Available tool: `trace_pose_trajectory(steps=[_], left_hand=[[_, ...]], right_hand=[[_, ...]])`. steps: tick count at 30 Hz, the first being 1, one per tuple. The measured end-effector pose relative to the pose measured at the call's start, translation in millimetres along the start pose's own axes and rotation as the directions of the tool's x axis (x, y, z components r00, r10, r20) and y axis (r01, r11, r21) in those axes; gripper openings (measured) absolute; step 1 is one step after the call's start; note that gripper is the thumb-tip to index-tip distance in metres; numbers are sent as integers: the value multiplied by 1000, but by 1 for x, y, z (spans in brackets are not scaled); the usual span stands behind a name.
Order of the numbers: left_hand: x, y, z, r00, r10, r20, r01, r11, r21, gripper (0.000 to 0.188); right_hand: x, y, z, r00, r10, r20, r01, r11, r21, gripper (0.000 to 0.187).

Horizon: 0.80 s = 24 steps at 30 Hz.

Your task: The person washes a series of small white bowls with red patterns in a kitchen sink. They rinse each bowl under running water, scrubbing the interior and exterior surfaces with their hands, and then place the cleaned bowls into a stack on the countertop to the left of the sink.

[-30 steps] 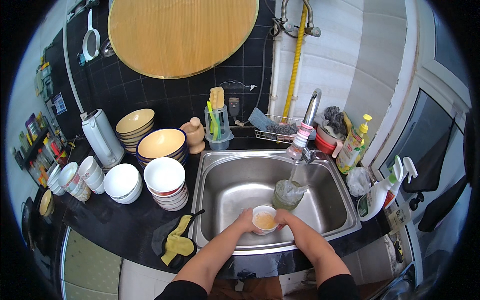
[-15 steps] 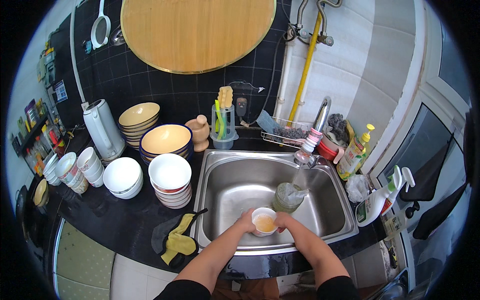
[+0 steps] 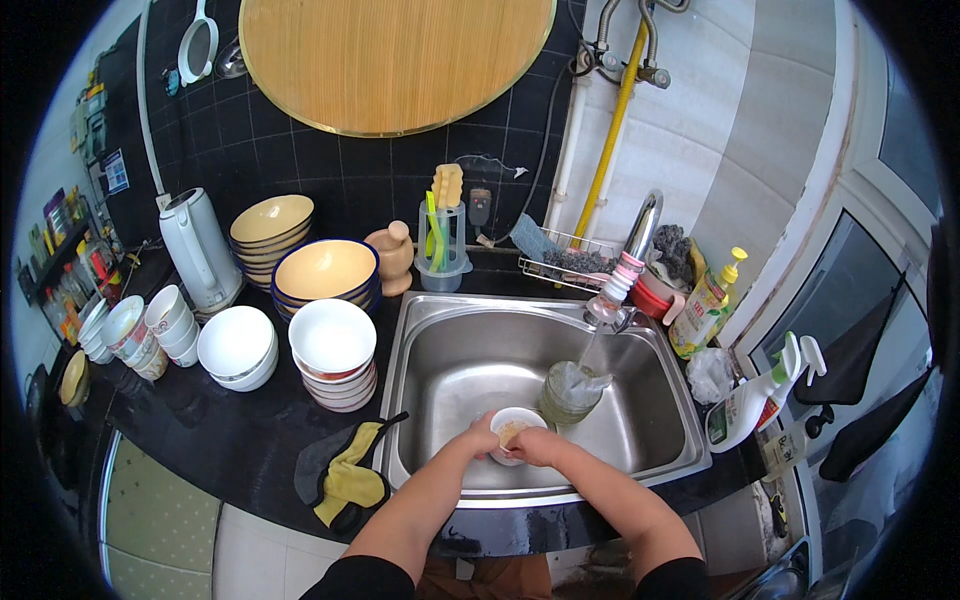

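A small white bowl [image 3: 517,415] with pale, yellowish-tan contents is held over the near part of the sink [image 3: 440,385]. My left hand [image 3: 483,436] grips its left side, fingers wrapped round the wall. Across the right rim reaches my right hand [image 3: 538,447], its fingers bunched and dipping into the bowl; whether they pinch anything in there is hidden. Just beyond stands a greenish glass jar [image 3: 570,405] with a whitish, filmy wad [image 3: 584,383] at its mouth. Water runs from the faucet [image 3: 645,230] down towards the jar.
Stacked white bowls [image 3: 333,345], cream bowls [image 3: 325,270] and a kettle [image 3: 200,250] line the left counter. Yellow-and-grey gloves [image 3: 350,480] lie beside the sink. On the right are a soap bottle [image 3: 705,310], a spray bottle [image 3: 740,415] and a crumpled plastic bag [image 3: 710,373].
The bowl has shifted slightly left. My right hand has gone from the bowl's outer right side to over its rim, fingers inside. My left hand keeps its hold.
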<state>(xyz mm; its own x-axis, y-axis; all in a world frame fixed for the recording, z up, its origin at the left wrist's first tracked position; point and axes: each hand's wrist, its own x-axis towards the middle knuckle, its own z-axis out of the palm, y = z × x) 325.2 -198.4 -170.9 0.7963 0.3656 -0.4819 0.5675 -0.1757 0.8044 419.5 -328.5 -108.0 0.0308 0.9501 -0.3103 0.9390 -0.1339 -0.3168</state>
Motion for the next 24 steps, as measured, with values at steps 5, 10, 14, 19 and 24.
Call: trace_pose_trajectory(steps=[5, 10, 14, 19, 24], left_hand=[[24, -29, -1, 987, 18, -162, -4, 996, 84, 79], [-6, 1, -1, 986, -37, -163, 45, 998, 48, 65], [8, -8, -6, 948, -46, -316, 57, 998, 24, 56], [16, -12, -9, 909, -37, -416, 29, 999, -23, 38], [13, 3, -10, 798, 176, -576, -241, 970, -37, 23]], right_hand=[[5, -9, -1, 948, -81, -309, 113, 990, 88, 21], [-8, 0, -16, 945, 50, -324, 4, 987, 163, 22], [-1, 27, -9, 864, 252, -436, 4, 862, 506, 26], [-3, 43, -28, 724, 573, -384, 229, 325, 917, 23], [-20, 61, -46, 557, 784, -275, 558, -108, 823, 21]])
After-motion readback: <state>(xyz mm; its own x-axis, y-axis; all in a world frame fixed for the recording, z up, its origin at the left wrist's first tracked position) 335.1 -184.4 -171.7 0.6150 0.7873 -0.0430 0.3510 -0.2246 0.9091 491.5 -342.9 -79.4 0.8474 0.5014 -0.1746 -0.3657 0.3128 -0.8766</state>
